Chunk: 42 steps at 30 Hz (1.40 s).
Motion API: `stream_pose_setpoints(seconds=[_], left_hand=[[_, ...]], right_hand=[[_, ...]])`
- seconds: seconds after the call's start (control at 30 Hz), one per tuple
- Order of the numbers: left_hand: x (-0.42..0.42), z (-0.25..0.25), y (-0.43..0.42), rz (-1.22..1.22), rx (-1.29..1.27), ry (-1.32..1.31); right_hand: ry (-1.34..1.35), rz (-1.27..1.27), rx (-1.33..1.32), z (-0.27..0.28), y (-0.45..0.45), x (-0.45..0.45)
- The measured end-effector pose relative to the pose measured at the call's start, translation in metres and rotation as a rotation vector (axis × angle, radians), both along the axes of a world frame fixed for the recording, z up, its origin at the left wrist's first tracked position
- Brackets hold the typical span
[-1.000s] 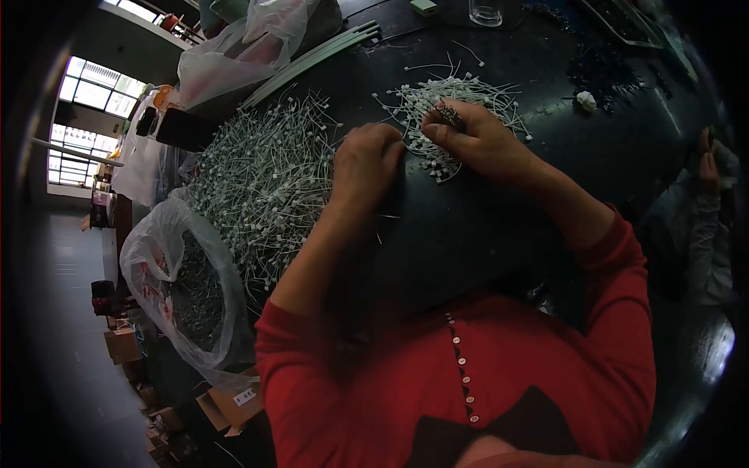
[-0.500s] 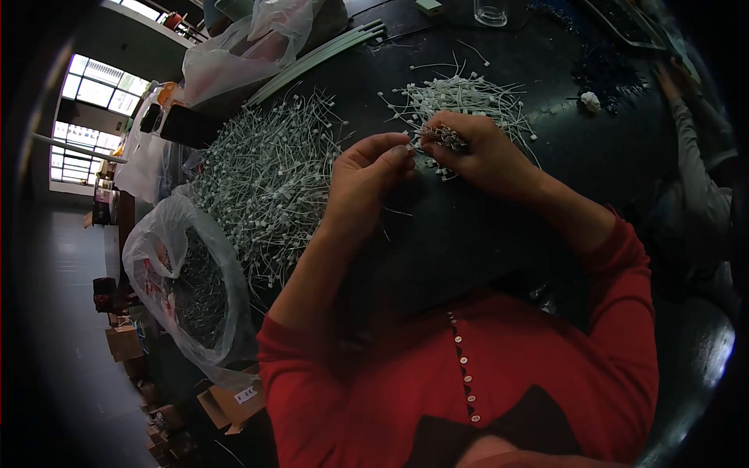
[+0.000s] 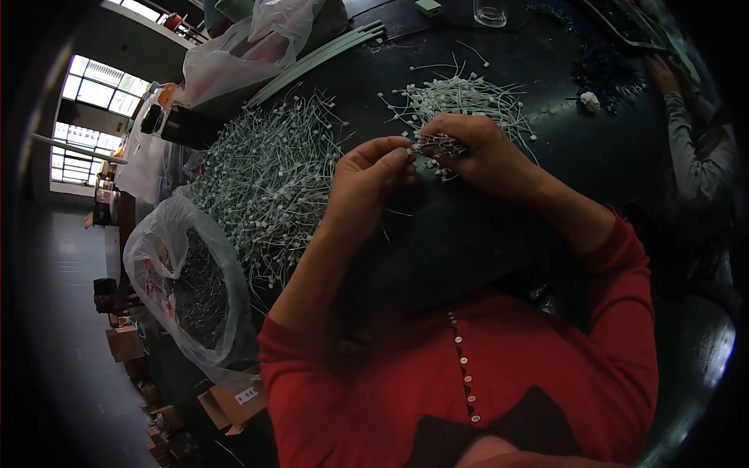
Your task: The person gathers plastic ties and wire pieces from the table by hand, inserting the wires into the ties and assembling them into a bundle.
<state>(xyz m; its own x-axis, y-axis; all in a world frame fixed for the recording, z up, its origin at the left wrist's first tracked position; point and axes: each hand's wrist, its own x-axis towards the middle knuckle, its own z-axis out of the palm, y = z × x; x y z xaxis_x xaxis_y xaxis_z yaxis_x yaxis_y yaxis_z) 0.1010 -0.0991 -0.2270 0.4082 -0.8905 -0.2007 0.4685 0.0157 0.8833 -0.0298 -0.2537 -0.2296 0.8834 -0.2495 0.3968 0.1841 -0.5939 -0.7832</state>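
While my right hand point(image 3: 485, 154) is wrapped around a bundle of wires point(image 3: 445, 145), my left hand point(image 3: 367, 175) has thumb and forefinger pinched together on a small pale piece point(image 3: 411, 150) at its tip, too tiny for me to make out. Both hands meet over the dark tabletop point(image 3: 460, 242), and I read the clock from there. The surface is nearly black, with a dull sheen.

At one o'clock, just beyond my right knuckles, lies a smaller heap of white-ended wires point(image 3: 468, 97); between eight and nine spreads the larger wire pile point(image 3: 261, 191), some strands trailing near my left wrist. Pale rods point(image 3: 320, 62) lie side by side toward half past ten, next to a crumpled plastic bag point(image 3: 234, 74) at ten. Farther out at one is a clear glass point(image 3: 490, 12); a white clump point(image 3: 589, 101) sits between two and three, near a dark bristly mass point(image 3: 608, 74). Another person's hand point(image 3: 663, 74) and grey sleeve point(image 3: 694, 160) are out toward three.

At eight gapes an open clear bag point(image 3: 226, 300) with dark contents, and at seven a cardboard box point(image 3: 234, 405). Past them runs a grey floor point(image 3: 66, 312); bright paned windows point(image 3: 97, 82) light the room between nine and ten.
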Motion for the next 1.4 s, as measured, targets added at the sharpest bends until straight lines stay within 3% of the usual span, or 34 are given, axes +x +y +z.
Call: stream_pose_setpoints(seconds=[0.27, 0.47, 0.53, 0.63, 1.13, 1.33, 1.4], left_hand=[[0.001, 0.001, 0.0, -0.009, 0.062, 0.021], [-0.001, 0.002, -0.001, -0.016, 0.075, 0.043], [-0.002, 0.005, -0.001, -0.01, 0.073, 0.047], [-0.003, 0.006, -0.002, -0.037, 0.082, 0.036], [-0.002, 0.002, -0.003, -0.073, 0.018, 0.15], [0.043, 0.031, 0.026, -0.076, 0.058, -0.185], [0.065, 0.048, 0.042, -0.089, 0.249, -0.518]], right_hand=[[-0.119, -0.017, -0.182, -0.004, -0.002, 0.0], [-0.108, 0.017, -0.132, -0.004, -0.001, 0.0], [0.0, 0.032, 0.075, 0.001, 0.002, -0.002], [0.141, 0.043, 0.162, 0.009, 0.001, -0.004], [0.017, 0.079, 0.165, -0.002, -0.002, -0.001], [-0.066, 0.033, 0.241, 0.0, -0.023, 0.002], [-0.06, -0.006, 0.245, 0.003, -0.024, 0.003]])
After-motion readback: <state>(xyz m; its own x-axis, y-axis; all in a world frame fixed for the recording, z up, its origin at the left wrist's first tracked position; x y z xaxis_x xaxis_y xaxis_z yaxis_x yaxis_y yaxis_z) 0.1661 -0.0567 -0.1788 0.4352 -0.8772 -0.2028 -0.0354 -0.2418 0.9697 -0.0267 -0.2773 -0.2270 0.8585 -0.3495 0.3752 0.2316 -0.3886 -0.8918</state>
